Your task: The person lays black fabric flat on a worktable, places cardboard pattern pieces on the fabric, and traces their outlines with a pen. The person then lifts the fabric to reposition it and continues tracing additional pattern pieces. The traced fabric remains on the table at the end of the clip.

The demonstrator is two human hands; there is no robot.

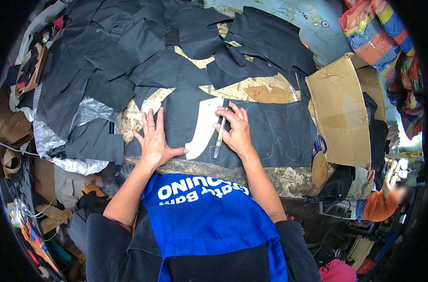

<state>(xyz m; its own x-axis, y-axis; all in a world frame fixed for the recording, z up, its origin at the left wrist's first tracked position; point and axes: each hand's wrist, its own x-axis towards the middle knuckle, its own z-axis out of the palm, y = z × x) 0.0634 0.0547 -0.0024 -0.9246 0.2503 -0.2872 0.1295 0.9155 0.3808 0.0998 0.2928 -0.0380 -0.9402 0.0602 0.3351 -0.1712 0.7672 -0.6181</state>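
A white pattern piece (203, 126) with a curved side lies flat on a black leather sheet (176, 113). My left hand (153, 141) rests on the sheet to its left, fingers spread, with the thumb reaching the pattern's lower left corner. In my right hand (236, 132), a clear-barrelled pen (221, 134) is held between thumb and fingers, its clear end pointing toward me. That hand sits over the pattern's right edge. Thin pale outlines (275, 129) of curved shapes are drawn on the leather to the right.
Black leather pieces (115, 42) overlap across the far side of the worn work board (200, 170). A cardboard box (341, 113) stands at the right, beside blue-handled scissors (320, 144). Clear plastic (89, 113) lies at the left. Farther right, a person in orange (380, 207) is present.
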